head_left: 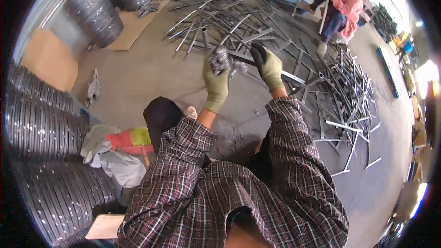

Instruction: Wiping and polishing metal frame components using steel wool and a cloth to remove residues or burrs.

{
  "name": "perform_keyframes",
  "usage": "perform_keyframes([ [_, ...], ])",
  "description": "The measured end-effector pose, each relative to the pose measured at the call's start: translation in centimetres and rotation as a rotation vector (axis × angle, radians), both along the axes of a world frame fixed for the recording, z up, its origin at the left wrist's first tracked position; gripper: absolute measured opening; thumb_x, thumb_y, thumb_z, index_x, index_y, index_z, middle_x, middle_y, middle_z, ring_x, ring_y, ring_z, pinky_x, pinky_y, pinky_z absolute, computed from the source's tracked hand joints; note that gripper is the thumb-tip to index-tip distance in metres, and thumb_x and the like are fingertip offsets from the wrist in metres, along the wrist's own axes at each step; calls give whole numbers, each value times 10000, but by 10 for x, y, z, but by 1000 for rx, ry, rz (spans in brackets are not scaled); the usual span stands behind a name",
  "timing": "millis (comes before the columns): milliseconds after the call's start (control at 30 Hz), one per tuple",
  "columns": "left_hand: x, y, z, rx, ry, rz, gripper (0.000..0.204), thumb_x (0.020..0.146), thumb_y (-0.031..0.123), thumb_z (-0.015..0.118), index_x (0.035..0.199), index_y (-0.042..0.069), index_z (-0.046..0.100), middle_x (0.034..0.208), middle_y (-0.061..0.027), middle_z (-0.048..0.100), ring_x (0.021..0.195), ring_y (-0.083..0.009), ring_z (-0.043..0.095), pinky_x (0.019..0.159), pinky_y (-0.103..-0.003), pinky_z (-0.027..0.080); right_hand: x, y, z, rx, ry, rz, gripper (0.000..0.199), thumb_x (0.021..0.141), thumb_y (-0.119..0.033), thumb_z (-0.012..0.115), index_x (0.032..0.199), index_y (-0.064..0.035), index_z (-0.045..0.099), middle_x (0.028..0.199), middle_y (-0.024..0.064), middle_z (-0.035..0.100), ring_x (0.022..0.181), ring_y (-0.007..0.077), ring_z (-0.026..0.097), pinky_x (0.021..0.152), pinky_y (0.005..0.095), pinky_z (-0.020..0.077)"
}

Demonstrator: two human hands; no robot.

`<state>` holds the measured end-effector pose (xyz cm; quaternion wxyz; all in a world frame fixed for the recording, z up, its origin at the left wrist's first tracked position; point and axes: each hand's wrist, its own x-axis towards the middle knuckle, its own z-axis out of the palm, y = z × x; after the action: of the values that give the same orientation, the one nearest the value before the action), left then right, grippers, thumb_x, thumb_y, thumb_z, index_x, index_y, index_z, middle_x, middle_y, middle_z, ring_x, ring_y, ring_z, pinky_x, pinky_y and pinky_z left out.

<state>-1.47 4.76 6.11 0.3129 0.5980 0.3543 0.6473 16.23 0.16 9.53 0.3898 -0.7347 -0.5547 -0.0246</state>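
My left hand (216, 87), in a green and dark work glove, is closed round a crumpled grey rag (220, 60). A dark metal bar (242, 57) runs from the rag to my right hand (271, 68), gloved alike and closed on it. Beyond the right hand a flat, shiny metal piece (292, 78) slants down to the right; whether it joins the bar, I cannot tell. A round tube end (205, 32) shows just past my left hand, and its lower part is hidden. Part of the rag hangs beside the bar.
Loose metal tubes lie heaped ahead (234, 18) and at the right (351, 91). Stacked dark rings (46, 124) line the left side, with wrapped coils (96, 13) farther back. Cloths (120, 167) lie by my left leg. A person in pink (347, 6) sits at the far right.
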Motion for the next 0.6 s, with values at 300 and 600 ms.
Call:
perform_keyframes([
  [300,86,44,37,376,630,-400,613,830,157,668,1360,18,392,1298,-236,504,1167,-370,526,990,-421,424,8,8,-8,579,822,365,600,885,-271,634,1394,-36,419,1360,146,503,1204,253,531,959,374,481],
  [600,69,30,58,318,1266,-546,659,731,368,753,1278,95,508,1004,-158,672,930,-366,635,763,-452,504,41,-5,1,643,1137,82,304,840,-133,638,1113,0,639,1038,74,661,869,154,616,778,274,503],
])
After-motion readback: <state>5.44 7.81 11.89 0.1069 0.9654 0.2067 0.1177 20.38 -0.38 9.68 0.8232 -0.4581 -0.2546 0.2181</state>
